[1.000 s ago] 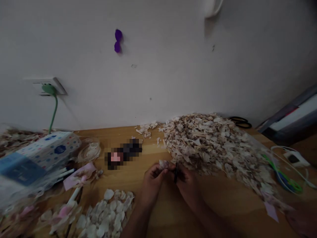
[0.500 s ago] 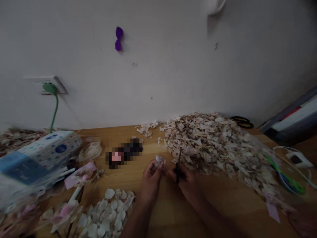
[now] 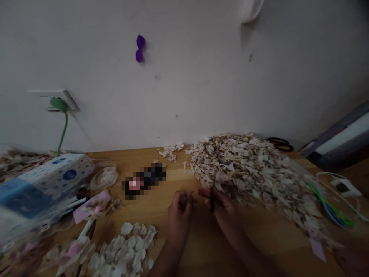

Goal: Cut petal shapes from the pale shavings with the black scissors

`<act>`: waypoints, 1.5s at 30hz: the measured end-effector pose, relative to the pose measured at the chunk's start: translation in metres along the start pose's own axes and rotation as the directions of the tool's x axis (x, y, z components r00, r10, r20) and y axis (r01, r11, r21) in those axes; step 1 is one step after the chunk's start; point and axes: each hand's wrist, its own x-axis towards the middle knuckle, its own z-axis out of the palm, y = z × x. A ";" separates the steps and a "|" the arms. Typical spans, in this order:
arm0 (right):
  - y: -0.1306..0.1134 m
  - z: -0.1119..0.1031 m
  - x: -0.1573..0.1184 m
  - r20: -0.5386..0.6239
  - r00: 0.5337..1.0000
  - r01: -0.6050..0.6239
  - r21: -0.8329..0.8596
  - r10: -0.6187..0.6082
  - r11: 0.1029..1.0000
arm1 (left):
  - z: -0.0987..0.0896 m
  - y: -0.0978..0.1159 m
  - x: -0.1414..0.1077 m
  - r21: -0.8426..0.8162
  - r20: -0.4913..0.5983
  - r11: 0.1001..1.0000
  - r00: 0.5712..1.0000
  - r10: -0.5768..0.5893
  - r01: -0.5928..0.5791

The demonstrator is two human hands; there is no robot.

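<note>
My left hand (image 3: 181, 215) is over the wooden table with its fingers curled and the thumb up. A thin pale flake (image 3: 192, 193) shows at its fingertips, mostly hidden. Just to the right, apart from it, my right hand (image 3: 223, 209) grips a dark narrow tool (image 3: 212, 198) that looks like scissors, pointing away from me. Its index finger reaches towards the left hand. Beyond the right hand spreads a large heap of pale, ragged scraps (image 3: 239, 165). Left of my left forearm lies a pile of rounded, petal-like pale pieces (image 3: 127, 246).
A blurred-out dark object (image 3: 144, 181) lies on the table (image 3: 161, 204). At left are a tissue pack (image 3: 69, 169), pens (image 3: 76, 202) and pinkish artificial flowers (image 3: 73, 250). Black-handled scissors (image 3: 281, 144) rest by the wall; cables and a white device (image 3: 344, 186) lie at right.
My left hand has turned, so the pale piece that showed plainly in it is now mostly hidden. My right hand has shifted slightly right and down, its index finger stretched out.
</note>
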 end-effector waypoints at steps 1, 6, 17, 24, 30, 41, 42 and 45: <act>0.003 0.006 -0.002 0.027 1.000 -0.004 0.011 0.004 1.000 | -0.001 0.000 -0.002 0.076 -0.008 0.997 1.000 0.014 -0.013; 0.010 0.023 -0.016 0.017 1.000 0.002 0.048 -0.003 0.999 | -0.006 -0.007 -0.008 0.327 -0.034 0.941 0.994 0.103 -0.086; 0.020 0.012 -0.008 -0.037 0.996 0.081 -0.140 -0.087 0.987 | -0.004 -0.001 0.000 0.309 0.131 0.896 0.947 0.292 -0.319; 0.033 0.006 -0.007 0.014 0.971 0.228 -0.355 -0.239 0.907 | -0.002 0.001 -0.001 0.020 0.145 0.990 0.980 0.137 -0.141; 0.037 0.005 -0.008 0.019 0.964 0.250 -0.396 -0.264 0.883 | 0.001 -0.008 0.003 -0.099 0.031 0.995 0.999 0.009 -0.006; 0.033 0.002 -0.015 0.062 0.983 0.182 -0.285 -0.171 0.941 | -0.011 0.000 0.016 -0.629 -0.048 0.748 0.950 -0.308 0.210; 0.033 0.003 -0.016 0.080 0.983 0.183 -0.317 -0.166 0.931 | -0.012 0.001 0.017 -0.652 -0.049 0.728 0.947 -0.319 0.211; 0.033 0.005 -0.016 0.109 0.978 0.208 -0.385 -0.179 0.899 | -0.015 0.004 0.018 -0.680 -0.053 0.698 0.934 -0.352 0.225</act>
